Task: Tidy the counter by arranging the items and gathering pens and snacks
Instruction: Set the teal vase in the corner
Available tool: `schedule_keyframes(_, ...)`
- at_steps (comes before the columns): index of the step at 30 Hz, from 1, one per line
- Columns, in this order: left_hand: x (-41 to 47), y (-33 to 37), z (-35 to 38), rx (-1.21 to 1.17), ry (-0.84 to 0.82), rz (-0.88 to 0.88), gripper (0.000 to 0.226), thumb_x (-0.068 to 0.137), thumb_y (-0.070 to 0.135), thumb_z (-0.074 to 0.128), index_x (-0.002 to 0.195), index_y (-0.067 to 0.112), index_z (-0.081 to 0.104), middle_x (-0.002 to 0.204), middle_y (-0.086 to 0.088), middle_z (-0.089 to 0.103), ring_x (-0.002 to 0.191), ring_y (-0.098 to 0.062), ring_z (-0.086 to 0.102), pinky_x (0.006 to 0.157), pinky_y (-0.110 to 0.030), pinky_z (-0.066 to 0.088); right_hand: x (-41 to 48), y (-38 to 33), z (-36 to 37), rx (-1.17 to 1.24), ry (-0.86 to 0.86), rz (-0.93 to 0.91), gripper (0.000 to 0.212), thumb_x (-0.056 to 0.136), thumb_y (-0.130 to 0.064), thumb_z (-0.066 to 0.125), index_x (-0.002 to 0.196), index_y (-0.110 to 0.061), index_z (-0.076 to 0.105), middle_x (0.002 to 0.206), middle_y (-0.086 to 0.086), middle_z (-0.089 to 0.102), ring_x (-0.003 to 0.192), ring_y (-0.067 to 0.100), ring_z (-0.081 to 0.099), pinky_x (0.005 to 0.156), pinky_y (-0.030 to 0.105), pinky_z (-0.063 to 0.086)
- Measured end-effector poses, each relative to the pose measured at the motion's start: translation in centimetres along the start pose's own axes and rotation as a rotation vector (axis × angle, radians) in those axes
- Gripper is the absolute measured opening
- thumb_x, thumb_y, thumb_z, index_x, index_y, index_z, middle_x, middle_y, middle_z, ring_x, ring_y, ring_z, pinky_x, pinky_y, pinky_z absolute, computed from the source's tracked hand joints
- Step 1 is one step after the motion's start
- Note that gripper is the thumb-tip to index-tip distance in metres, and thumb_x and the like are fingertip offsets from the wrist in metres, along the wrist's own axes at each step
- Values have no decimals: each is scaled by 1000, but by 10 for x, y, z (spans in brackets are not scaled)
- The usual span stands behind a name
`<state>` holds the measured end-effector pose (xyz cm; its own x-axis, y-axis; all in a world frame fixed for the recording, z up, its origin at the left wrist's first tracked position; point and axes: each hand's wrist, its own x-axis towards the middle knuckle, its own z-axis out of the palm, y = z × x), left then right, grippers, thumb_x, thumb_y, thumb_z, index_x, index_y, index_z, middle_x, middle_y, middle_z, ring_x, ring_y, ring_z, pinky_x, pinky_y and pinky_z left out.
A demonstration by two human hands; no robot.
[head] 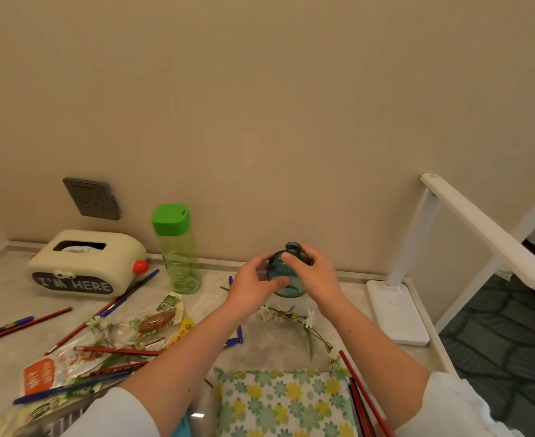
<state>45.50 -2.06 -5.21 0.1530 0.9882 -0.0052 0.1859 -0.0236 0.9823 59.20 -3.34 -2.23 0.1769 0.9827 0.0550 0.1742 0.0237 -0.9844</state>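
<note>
Vase: I see a small teal glass vase (286, 275) upright on the counter (4, 298) near the back wall, between the green-lidded bottle (178, 250) and the white desk lamp (424, 257).
Left hand: my left hand (253, 283) cups the vase's left side, fingers curled against the glass.
Right hand: my right hand (313, 272) wraps the neck and right shoulder, thumb on the front.
Pens and snacks: red and blue pens (118, 298) and snack packets (48, 370) lie scattered at left, in front of the tissue box (83, 263).
Flower sprig: one (304, 323) lies flat just in front of the vase.
</note>
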Motion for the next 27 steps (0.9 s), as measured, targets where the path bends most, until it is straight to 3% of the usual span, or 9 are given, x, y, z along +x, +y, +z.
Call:
schedule_keyframes(5,-31,19,-37,-24,31,32,60,74,19,82,129,16,57,114,-4,66,94,-17,68,78,-27,57,-22,-29,25,9,-32,-37,8,85,-26,70,92,-32,69,88,-10,71,84,6,66,73,21,51)
schedule_keyframes(9,-55,27,-78,-44,79,24,59,74,25,82,127,17,58,108,-3,67,88,-17,68,71,-31,58,-35,-53,57,11,-94,-38,20,83,-34,72,100,-23,74,93,-4,74,90,13,69,80,31,55)
schedule_keyframes(17,-95,27,-183,-42,220,28,54,74,34,80,123,24,61,103,1,70,88,-14,68,63,-26,56,-54,-95,154,-3,-209,-98,15,79,-40,74,85,-27,76,82,-10,75,84,8,69,79,35,55)
schedule_keyframes(19,-102,26,-211,-60,245,24,53,73,36,80,122,24,62,101,0,72,89,-16,68,63,-28,57,-57,-105,182,6,-221,-110,15,77,-44,75,79,-30,74,79,-12,74,79,5,68,76,35,55)
schedule_keyframes(23,-113,24,-272,-81,297,35,45,73,38,80,115,31,65,102,0,72,91,-18,70,71,-34,59,-60,-125,242,13,-260,-122,31,75,-49,75,93,-23,75,89,-7,74,85,9,69,76,33,57)
schedule_keyframes(27,-116,20,-332,-64,347,57,41,75,35,79,114,33,64,105,1,71,91,-14,69,65,-23,54,-62,-146,298,58,-328,-120,11,78,-40,76,74,-30,76,74,-13,74,73,2,69,66,24,55)
